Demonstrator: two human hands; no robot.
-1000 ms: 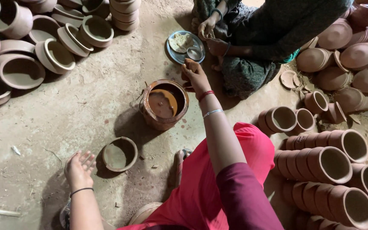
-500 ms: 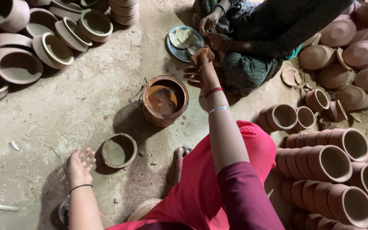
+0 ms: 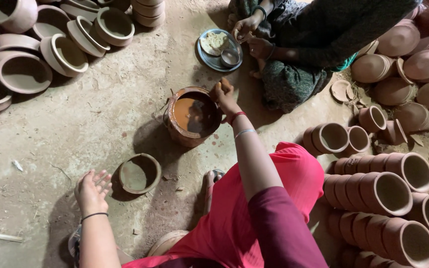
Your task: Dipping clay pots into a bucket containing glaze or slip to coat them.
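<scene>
two hands, one pot of slip, clay ware all around

we count two hands of our own. our right hand [image 3: 224, 95] is at the far rim of the one round clay pot [image 3: 190, 116] half full of orange-brown liquid slip; the fingers are curled around something small and orange at the rim, though we cannot tell what it is. our left hand [image 3: 92, 189] rests low over the ground with its fingers spread and holding nothing, just beside a single shallow clay bowl [image 3: 139, 173], unglazed, dull brown, thick-rimmed. the pot stands on the dirt floor [image 3: 100, 114] between us and a second person, with the bowl nearer to us, to its left.

that seated person [image 3: 319, 34] has two hands near a round metal plate [image 3: 209, 57], which carries one flatbread and one small metal cup.

at upper left we count about ten wide clay bowls [image 3: 65, 52], smooth, matt, some tipped on their sides. at right lie stacked clay cups [image 3: 388, 191] in rows, roughly a dozen mouths showing, cylindrical and reddish, and behind them some rounded clay lids [image 3: 423, 64], piled dome up.
</scene>
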